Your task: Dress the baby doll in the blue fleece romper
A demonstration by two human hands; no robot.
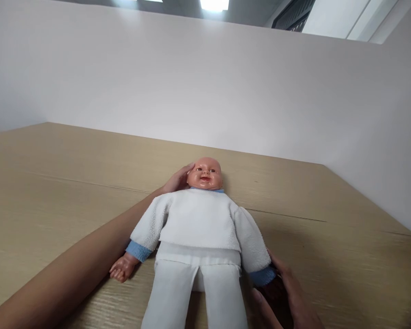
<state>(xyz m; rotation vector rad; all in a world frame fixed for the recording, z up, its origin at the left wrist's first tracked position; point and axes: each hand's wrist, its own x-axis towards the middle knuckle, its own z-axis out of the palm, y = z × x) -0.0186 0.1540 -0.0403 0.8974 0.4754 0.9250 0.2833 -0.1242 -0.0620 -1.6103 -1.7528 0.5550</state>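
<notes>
A baby doll (pixel 198 219) in a white fleece top with blue cuffs and white trousers lies on its back on the wooden table (pixel 55 183). My left hand (pixel 178 179) cups the side of the doll's bald head, fingers curved against it. My right hand (pixel 281 292) sits at the doll's far sleeve, fingers wrapped around the blue cuff (pixel 262 276) so that the doll's hand is hidden. The doll's other small hand (pixel 121 269) rests bare on the table next to my left forearm.
A plain white wall (pixel 205 91) rises right behind the table's far edge and along its right side. Seams run across the light wooden tabletop. Ceiling lights (pixel 214 4) show at the top.
</notes>
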